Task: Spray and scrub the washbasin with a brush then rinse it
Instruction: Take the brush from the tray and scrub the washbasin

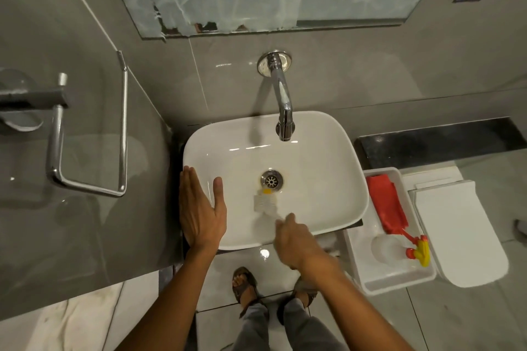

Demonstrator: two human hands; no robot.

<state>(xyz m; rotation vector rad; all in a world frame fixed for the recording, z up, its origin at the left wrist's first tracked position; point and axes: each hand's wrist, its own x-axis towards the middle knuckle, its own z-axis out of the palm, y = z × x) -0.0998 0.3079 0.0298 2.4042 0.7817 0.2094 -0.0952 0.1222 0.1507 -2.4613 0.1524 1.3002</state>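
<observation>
White washbasin (322,162) is sitting under the wall tap (281,99). L hand (199,208) is lying flat on the basin's left rim, fingers spread, gripping nothing. R hand (296,239) is closing around the handle of a brush (266,202) at the near inner wall; image is blurred w/ motion. Brush head is resting just below the drain (271,179), a yellow bit touching the drain edge. Spray bottle (395,249) w/ red/yellow trigger is lying in a white tray (399,282) right of the basin, beside a red cloth (385,202).
</observation>
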